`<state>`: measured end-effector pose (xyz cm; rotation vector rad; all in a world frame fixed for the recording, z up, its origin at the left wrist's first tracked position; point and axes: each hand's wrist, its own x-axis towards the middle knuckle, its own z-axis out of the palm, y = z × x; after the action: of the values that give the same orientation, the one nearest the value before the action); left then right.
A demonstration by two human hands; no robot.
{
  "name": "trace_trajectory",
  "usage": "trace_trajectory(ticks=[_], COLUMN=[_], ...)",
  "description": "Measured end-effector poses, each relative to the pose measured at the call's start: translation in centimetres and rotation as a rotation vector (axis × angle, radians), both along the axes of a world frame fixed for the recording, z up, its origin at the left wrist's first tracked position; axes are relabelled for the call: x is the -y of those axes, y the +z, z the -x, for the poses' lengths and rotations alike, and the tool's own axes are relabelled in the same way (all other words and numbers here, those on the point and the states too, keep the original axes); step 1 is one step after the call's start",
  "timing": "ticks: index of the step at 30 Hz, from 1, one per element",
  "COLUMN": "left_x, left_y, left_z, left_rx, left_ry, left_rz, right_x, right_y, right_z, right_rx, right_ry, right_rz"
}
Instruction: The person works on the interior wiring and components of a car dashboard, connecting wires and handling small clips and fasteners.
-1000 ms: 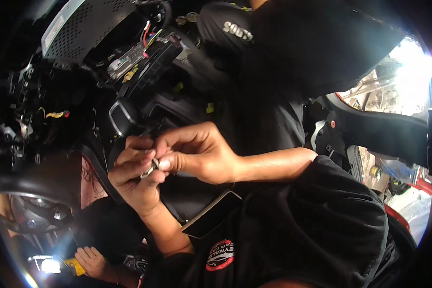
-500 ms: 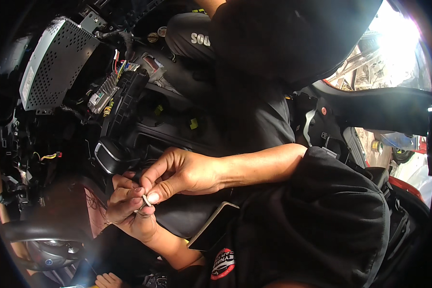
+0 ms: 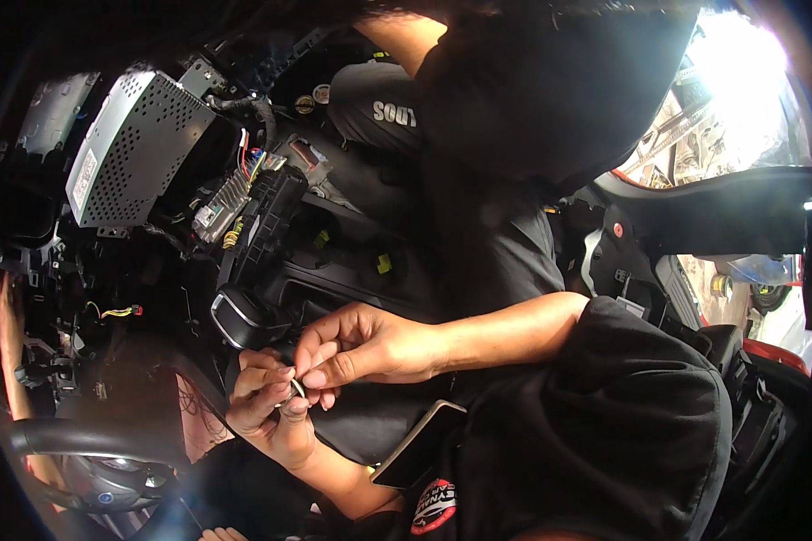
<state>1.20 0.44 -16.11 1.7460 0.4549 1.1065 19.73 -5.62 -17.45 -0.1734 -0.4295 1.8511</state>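
Close together at centre-left, both hands work on a small, pale, curved piece (image 3: 297, 389), too small to identify. My left hand (image 3: 275, 417) pinches it between closed fingertips and thumb. My right hand (image 3: 365, 347) comes in from the right, its thumb and forefinger pinched at the top of the piece. Fingers partly hide the piece. A black gear lever (image 3: 236, 320) stands just beyond the fingers. Below my right forearm, a dark phone-like slab with a pale edge (image 3: 421, 444) rests against black clothing.
A perforated metal box (image 3: 149, 149) hangs at upper left. A finned module (image 3: 221, 209) with coloured wires lies on the console. The steering wheel (image 3: 90, 439) is at lower left. A co-worker in black (image 3: 550, 99) bends in at the top. Another person's fingertips (image 3: 221, 535) show at the bottom.
The whole view has shifted, so hands and car parts appear farther right and lower. My right thumb has moved slightly off the face of the pale piece. Both hands stay together.
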Motion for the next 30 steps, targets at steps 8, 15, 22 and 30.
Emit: trace_trajectory(ticks=[8,15,22,30], left_x=[0.8,0.6,0.8,0.4], left_y=[2.3,2.6,3.0,3.1], left_z=[-2.0,-1.9,-1.6,-2.4], left_rx=[0.102,0.042,0.042,0.019], left_ry=[0.049,0.042,0.044,-0.058], left_rz=[0.113,0.114,0.132,0.168], right_x=[0.3,0.0,-0.3,0.7], right_y=[-0.7,-1.2,-1.5,-1.4], right_z=[0.2,-0.4,-0.1,-1.3], right_rx=[0.053,0.103,0.084,0.280], right_ry=[0.017,0.029,0.064,-0.014], right_rz=[0.002,-0.017,-0.076,-0.066])
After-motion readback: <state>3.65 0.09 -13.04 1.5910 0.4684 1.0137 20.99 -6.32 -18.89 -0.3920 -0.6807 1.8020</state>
